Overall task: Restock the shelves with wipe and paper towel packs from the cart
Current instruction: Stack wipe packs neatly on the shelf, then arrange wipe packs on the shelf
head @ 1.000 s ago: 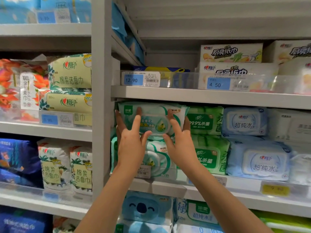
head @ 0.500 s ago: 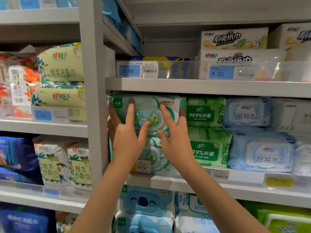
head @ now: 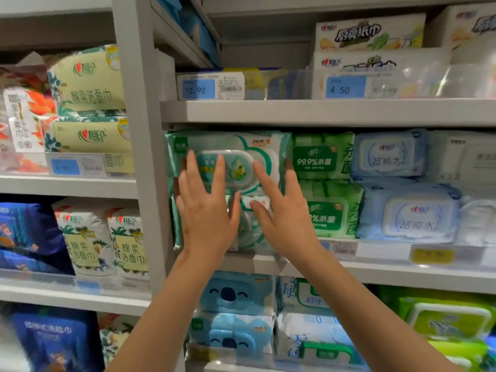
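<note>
- the teal wipe pack (head: 241, 142) sits in the middle of the frame, on top of a second teal pack (head: 248, 229), in the leftmost slot of the middle shelf (head: 389, 273), just beside the grey upright (head: 146, 170)
- the left hand (head: 206, 213) and right hand (head: 285, 210) lie side by side with thumbs nearly meeting, fingers straight and spread flat on the pack's front; neither grips anything
- the step looks like seating the pack: push with even force from both hands so it slides straight back and does not twist
- the gap under the upper shelf (head: 322, 112) looks tight, so press slightly downward too, or the soft top edge may catch on the board
- watch the right edge: it lies just beside the green wipe packs (head: 319, 157), and a skewed push could drag or buckle them
- press on the soft body rather than on the hard lid (head: 236, 167), which may flex or pop
- aim to end with the front face flush with the pack below and the label facing out; the cart is not in view
</note>
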